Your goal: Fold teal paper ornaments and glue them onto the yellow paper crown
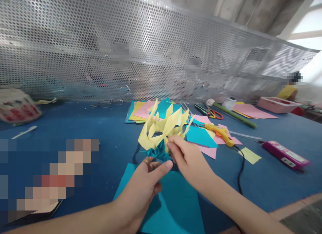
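Observation:
Both hands are at a pale yellow paper crown (166,126) with tall pointed tips. A dark blue folded paper piece (158,151), pleated like a flower or bow, sits at the crown's near edge. My left hand (151,177) is closed beneath the blue piece, its fingers curled and touching it from below. Thumb and fingers of my right hand (184,153) pinch the crown's near right edge, beside the blue piece. What lies between those fingertips is mostly hidden. Under my hands lies a turquoise paper sheet (173,200).
A yellow hot glue gun (221,131) with a black cord lies right, near coloured paper scraps (201,136), scissors (215,113) and a purple power strip (284,155). Further right stands a pink basket (274,104). Glasses (110,102) lie before a perforated metal screen (151,52). A person (289,88) is far right.

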The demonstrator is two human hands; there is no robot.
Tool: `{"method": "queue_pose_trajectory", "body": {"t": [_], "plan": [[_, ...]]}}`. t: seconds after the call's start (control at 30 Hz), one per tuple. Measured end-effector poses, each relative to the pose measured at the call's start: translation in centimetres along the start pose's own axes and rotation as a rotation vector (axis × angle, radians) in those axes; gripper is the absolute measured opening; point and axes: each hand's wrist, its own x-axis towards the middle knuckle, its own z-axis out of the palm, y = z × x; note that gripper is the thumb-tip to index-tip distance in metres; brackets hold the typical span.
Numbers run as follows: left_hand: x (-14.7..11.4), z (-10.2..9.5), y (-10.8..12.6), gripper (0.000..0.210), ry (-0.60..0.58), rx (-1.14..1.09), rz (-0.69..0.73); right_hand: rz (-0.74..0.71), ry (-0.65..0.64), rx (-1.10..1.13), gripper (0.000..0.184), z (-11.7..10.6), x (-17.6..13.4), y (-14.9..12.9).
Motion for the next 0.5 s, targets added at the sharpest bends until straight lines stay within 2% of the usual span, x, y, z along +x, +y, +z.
{"method": "queue_pose_trajectory", "body": {"t": [0.13,0.27,0.4,0.5], "plan": [[-0.2,0.4,0.4,0.037,-0.051,0.028,0.202,-0.058,0.046,0.152,0.025,-1.1,-1.7,-0.2],[-1.0,0.6,-0.1,0.035,-0.106,0.109,0.379,-0.083,0.104,0.219,0.023,-1.2,-3.9,-0.4],[-1.0,0.6,-1.0,0.021,-0.088,0.302,0.54,-0.049,0.199,0.192,0.006,-0.7,-6.0,0.2],[-0.8,0.6,-1.5,0.017,-0.066,0.351,0.586,0.025,0.352,0.174,0.021,0.1,-7.6,0.3]]}}
